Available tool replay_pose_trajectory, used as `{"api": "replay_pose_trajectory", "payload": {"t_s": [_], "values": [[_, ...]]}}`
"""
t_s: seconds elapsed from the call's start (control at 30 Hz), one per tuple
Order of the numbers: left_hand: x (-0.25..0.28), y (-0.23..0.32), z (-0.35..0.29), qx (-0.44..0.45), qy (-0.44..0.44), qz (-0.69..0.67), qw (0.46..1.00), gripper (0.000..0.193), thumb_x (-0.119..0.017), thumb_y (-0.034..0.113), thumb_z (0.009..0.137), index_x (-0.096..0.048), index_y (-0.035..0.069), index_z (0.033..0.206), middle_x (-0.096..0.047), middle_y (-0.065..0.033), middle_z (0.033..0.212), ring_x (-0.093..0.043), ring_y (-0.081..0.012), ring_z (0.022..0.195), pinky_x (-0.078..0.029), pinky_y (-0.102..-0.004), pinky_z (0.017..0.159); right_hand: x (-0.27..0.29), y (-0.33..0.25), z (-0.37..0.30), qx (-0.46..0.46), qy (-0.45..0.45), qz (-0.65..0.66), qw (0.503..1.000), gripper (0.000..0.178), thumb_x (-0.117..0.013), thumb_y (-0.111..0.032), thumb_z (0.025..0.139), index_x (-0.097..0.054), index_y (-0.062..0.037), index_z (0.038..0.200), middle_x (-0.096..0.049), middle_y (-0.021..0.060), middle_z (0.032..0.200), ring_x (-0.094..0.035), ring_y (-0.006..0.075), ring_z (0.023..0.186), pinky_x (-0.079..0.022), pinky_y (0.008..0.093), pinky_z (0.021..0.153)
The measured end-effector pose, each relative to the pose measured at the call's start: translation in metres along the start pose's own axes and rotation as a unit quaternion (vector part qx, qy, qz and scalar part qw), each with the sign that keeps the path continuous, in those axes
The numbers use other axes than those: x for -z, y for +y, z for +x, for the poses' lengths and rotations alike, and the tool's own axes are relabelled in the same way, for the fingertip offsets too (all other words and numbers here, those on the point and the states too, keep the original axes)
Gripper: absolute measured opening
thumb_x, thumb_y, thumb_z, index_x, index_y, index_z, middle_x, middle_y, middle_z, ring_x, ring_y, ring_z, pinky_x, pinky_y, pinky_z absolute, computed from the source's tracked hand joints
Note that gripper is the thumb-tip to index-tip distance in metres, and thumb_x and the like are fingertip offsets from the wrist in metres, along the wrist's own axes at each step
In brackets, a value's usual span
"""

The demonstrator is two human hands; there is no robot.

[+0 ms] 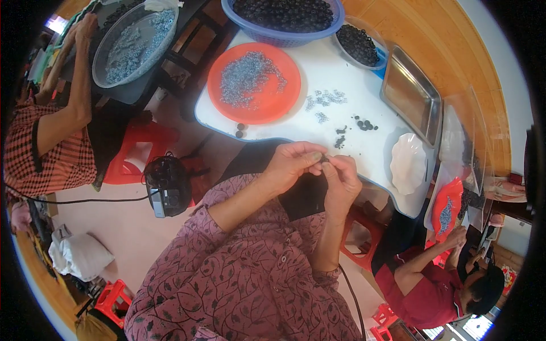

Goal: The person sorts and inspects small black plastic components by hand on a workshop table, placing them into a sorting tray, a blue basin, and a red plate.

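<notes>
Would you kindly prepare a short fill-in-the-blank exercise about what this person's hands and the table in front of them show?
1. The left hand and right hand pinch a small dark piece ____ them.
2. The round plate heaped with small grey parts is ____ in colour.
3. The blue basin holds many ____ beads.
4. The scalloped white dish is ____.

Missing words: between; orange; black; empty

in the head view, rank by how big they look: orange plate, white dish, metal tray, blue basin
1. orange plate
2. blue basin, partly cut off at the top edge, so unsure against the plate
3. metal tray
4. white dish
</notes>
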State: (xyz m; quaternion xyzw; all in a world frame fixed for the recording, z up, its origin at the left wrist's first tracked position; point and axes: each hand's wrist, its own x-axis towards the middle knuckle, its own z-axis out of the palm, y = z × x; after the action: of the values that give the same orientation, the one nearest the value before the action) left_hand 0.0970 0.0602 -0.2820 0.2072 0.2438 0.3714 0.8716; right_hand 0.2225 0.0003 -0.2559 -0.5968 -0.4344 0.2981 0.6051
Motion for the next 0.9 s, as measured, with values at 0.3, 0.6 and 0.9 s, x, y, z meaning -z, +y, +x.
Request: {"api": "replay_pose_trajectory", "payload": {"t_s": [0.3,0.6,0.9], "values": [[0.0007,0.0031,-0.0009,0.021,0.021,0.054,0.998,0.02,-0.062,0.009,0.093,-0.065,-0.003,0.109,-0.067,-0.0067,0.091,-0.062,-0.0105,0.071,-0.054,-0.0233,0.067,-0.0003,-0.004,0.0001,0.032,-0.009,-0.076,0.997,0.012,-0.07,0.003,0.082,-0.066,0.0012,0.093,-0.058,0.0053,0.094,-0.056,0.0119,0.083,-0.046,0.0228,0.074],[0.001,0.0011,-0.0008,0.027,0.004,-0.016,1.0,0.021,-0.06,0.009,0.094,-0.063,-0.004,0.11,-0.067,-0.0085,0.092,-0.063,-0.0113,0.071,-0.055,-0.0245,0.067,0.0007,0.0027,-0.0036,-0.048,0.017,0.03,0.998,0.009,-0.068,0.003,0.084,-0.064,0.0021,0.092,-0.059,0.0031,0.093,-0.054,0.0098,0.084,-0.044,0.0216,0.076],[0.0008,0.0017,-0.0002,0.031,-0.005,-0.037,0.999,0.021,-0.06,0.01,0.094,-0.063,-0.003,0.109,-0.068,-0.0089,0.092,-0.063,-0.0116,0.071,-0.055,-0.0248,0.067,0.0,0.0048,-0.0043,-0.069,0.021,0.09,0.993,0.008,-0.067,0.003,0.085,-0.066,0.0018,0.092,-0.059,0.0024,0.092,-0.054,0.009,0.085,-0.043,0.0208,0.077]]}}
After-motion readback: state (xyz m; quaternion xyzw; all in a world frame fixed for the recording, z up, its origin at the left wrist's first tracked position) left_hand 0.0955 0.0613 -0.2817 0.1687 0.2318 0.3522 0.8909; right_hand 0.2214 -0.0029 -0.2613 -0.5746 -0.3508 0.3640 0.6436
